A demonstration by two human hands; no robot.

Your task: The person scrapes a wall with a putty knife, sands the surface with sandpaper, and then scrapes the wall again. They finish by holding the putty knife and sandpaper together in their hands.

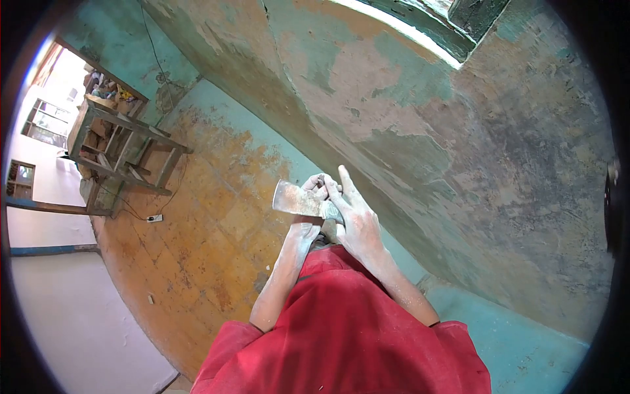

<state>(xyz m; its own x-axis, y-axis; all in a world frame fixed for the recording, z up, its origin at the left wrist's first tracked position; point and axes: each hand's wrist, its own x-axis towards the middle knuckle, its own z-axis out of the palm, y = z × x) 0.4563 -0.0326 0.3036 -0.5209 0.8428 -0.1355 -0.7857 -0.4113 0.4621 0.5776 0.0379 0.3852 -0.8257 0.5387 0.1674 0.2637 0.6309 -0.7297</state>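
Observation:
A scraper (296,198) with a wide, worn metal blade points to the left in front of my red shirt. Its short handle end, whitish and wrapped, lies between my two dusty hands. My right hand (358,226) is closed on that handle, with one or two fingers stretching up past it. Behind the blade, my left hand (311,226) has its fingertips pinched around a small dark thing too small to name, close to my right fingers. White powder covers both hands and wrists.
A peeling wall (420,151) runs diagonally on the right, with a window frame (453,33) above. A wooden frame (128,148) stands at the upper left by a doorway. The worn yellow floor (190,243) holds a power strip (155,218) with a cable.

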